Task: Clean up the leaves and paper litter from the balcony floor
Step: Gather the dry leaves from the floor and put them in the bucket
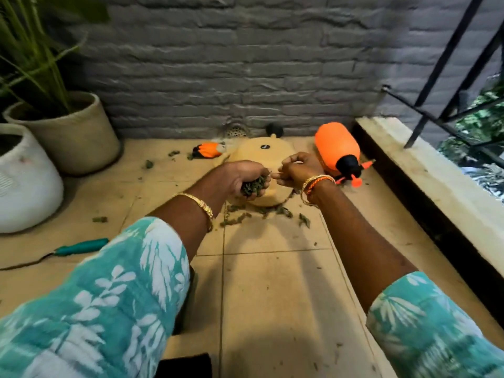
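Dark green dry leaves [255, 186] fill the left hand [242, 177], whose fingers curl around the clump, above the beige tiled balcony floor [272, 282]. The right hand [300, 169] is just beside it at 3 o'clock, fingers curled; whether it pinches a scrap I cannot tell. More loose leaf bits [261, 212] lie on the floor directly below both hands, strung out from 9 to 3 o'clock, about equally near to either. A round pale yellow container [259, 151] lies under the hands; its contents are hidden. At 9 o'clock stand a tan woven pot [79, 137] with a green plant, and a white pot [24, 184]. An orange spray bottle [336, 151] lies at 2 o'clock.
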Demonstrator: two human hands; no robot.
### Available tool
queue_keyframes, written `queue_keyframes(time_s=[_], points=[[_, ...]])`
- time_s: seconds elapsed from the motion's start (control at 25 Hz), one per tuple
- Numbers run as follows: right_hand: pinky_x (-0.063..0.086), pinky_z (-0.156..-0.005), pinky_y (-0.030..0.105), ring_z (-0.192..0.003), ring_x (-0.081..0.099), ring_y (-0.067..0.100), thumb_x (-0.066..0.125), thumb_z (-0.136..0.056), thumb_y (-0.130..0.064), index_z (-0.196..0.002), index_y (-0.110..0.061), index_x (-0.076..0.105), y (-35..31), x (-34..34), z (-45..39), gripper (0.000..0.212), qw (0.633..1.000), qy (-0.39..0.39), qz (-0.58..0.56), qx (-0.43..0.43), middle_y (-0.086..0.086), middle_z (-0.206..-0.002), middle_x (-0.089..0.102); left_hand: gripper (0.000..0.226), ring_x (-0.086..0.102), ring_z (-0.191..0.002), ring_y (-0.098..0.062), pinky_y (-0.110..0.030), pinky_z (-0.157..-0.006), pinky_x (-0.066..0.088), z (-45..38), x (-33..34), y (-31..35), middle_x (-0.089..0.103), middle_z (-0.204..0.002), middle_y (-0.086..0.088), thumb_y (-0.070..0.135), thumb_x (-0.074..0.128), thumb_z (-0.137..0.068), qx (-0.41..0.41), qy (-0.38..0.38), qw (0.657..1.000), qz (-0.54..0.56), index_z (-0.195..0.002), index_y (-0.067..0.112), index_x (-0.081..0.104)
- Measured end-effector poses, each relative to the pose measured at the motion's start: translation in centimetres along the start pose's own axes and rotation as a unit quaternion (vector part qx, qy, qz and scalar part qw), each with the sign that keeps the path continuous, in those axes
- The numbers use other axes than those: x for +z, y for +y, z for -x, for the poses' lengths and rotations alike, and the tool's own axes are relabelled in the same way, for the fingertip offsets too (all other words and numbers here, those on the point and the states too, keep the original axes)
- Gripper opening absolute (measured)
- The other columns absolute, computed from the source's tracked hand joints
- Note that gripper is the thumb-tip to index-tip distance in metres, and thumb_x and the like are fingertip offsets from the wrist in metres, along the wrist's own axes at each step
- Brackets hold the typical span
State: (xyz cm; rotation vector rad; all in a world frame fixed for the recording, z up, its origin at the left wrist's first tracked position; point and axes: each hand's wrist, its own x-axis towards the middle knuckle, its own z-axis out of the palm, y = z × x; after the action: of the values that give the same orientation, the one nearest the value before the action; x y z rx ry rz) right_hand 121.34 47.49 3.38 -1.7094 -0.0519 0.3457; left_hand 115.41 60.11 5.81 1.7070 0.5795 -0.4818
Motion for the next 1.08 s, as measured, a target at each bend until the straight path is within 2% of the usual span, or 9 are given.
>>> queue_keyframes(time_s=[0.12,0.2,0.32,0.44,0.56,0.68,0.88,1.0,1.08], points=[[0.052,-0.083,0.036,-0.084,0.062,0.025,0.056,-0.08,-0.005,-0.078,-0.01,0.065,2.7,3.2,-3.0,0.01,0.949,0.065,0.274,-0.139,0.014,-0.089,0.067,0.032,0.045,-0.05,-0.011,-0.019,-0.041,0.033,-2.9,-4.3,-3.2,0.048,-0.063,0.001,0.026,0.038,-0.103,-0.027,0.043,0.999,0.005,-0.074,0.017,0.047],[0.047,-0.089,0.036,-0.102,0.057,0.034,0.057,-0.079,-0.004,-0.096,-0.002,0.068,4.8,6.4,-4.0,0.021,0.882,0.014,0.407,-0.237,0.02,-0.102,0.066,0.033,0.045,-0.046,-0.01,-0.018,-0.041,0.031,-4.5,-6.2,-5.6,0.048,-0.061,0.002,0.025,0.037,-0.102,-0.048,0.081,0.995,0.025,-0.071,0.016,0.047],[0.043,-0.087,0.046,-0.107,0.048,0.042,0.06,-0.08,-0.008,-0.104,0.004,0.064,7.8,12.4,-6.1,0.027,0.715,-0.039,0.578,-0.392,0.026,-0.105,0.062,0.036,0.043,-0.041,-0.01,-0.017,-0.044,0.032,-6.7,-7.8,-8.5,0.049,-0.049,0.001,0.022,0.044,-0.098,-0.053,0.135,0.988,0.048,-0.064,0.015,0.051],[0.023,-0.106,0.051,-0.132,0.026,0.041,0.037,-0.095,-0.013,-0.126,0.002,0.05,9.5,16.1,-8.5,0.037,0.594,-0.028,0.72,-0.357,0.024,-0.137,0.042,0.035,0.044,-0.046,-0.014,-0.019,-0.046,0.033,-8.5,-9.2,-10.5,0.05,-0.056,-0.003,0.018,0.045,-0.098,-0.047,0.182,0.98,0.071,-0.064,0.013,0.053],[0.007,-0.113,0.052,-0.141,0.008,0.04,0.026,-0.098,-0.011,-0.137,0.003,0.037,9.0,17.2,-10.1,0.043,0.585,0.015,0.742,-0.329,0.019,-0.152,0.02,0.034,0.045,-0.047,-0.015,-0.018,-0.045,0.032,-9.2,-10.6,-11.5,0.051,-0.06,-0.003,0.016,0.043,-0.097,-0.04,0.197,0.976,0.088,-0.064,0.013,0.052],[-0.002,-0.114,0.053,-0.142,0.003,0.04,0.031,-0.098,-0.011,-0.14,-0.001,0.034,9.2,16.8,-11.0,0.044,0.595,0.049,0.733,-0.327,0.018,-0.154,0.015,0.034,0.045,-0.048,-0.014,-0.02,-0.046,0.033,-9.3,-11.4,-12.5,0.051,-0.062,-0.003,0.015,0.042,-0.098,-0.048,0.193,0.976,0.094,-0.065,0.012,0.053],[-0.001,-0.111,0.053,-0.139,0.024,0.039,0.068,-0.079,-0.022,-0.114,-0.009,0.063,11.2,14.1,-11.0,0.038,0.637,0.108,0.646,-0.407,0.019,-0.142,0.041,0.033,0.048,-0.05,-0.014,-0.021,-0.045,0.034,-8.5,-12.2,-12.2,0.053,-0.064,-0.003,0.015,0.044,-0.097,-0.04,0.222,0.969,0.103,-0.066,0.012,0.054],[-0.002,-0.111,0.054,-0.138,0.027,0.037,0.073,-0.073,-0.021,-0.105,-0.011,0.066,10.7,14.2,-9.9,0.034,0.66,0.123,0.608,-0.424,0.018,-0.138,0.046,0.032,0.047,-0.049,-0.014,-0.02,-0.044,0.033,-7.0,-12.7,-11.4,0.052,-0.063,-0.002,0.014,0.043,-0.097,-0.022,0.242,0.962,0.121,-0.067,0.013,0.052],[-0.003,-0.112,0.052,-0.138,0.029,0.035,0.072,-0.073,-0.018,-0.104,-0.013,0.065,10.0,15.7,-8.6,0.032,0.655,0.126,0.585,-0.461,0.017,-0.136,0.048,0.032,0.046,-0.048,-0.014,-0.017,-0.041,0.033,-6.1,-13.1,-11.3,0.051,-0.062,-0.002,0.015,0.043,-0.097,-0.011,0.257,0.956,0.141,-0.066,0.014,0.051]])
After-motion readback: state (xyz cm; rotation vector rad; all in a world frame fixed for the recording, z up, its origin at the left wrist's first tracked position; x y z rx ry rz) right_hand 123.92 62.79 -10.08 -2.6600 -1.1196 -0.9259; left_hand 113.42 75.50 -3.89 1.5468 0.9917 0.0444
